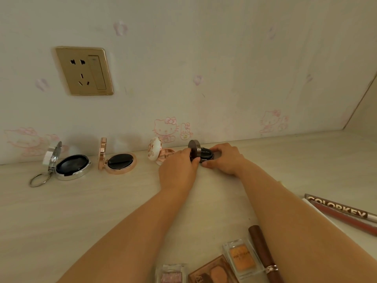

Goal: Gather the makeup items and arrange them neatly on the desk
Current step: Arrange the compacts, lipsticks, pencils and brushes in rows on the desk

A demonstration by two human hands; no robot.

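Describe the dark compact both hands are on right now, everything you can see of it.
The dark compact is round, grey-brown and glossy like plastic or metal. It is open: the lid stands upright on the left, the base lies flat on the desk near the wall, with a black puff inside. The left hand pinches its lid side; the right hand holds its base.

A gold wall socket [84,70] set into pale wallpaper [224,58] printed with cartoon cats

The socket plate sits high on the left of the wall, with plug holes on its left half and a rocker switch on its right. Faint pink cat figures [165,128] run along the foot of the wallpaper, just above the line where it meets the light wood-grain desk [81,211], and small pale flower shapes [120,28] are scattered higher up. At far right a slanted panel [365,111] cuts across the corner
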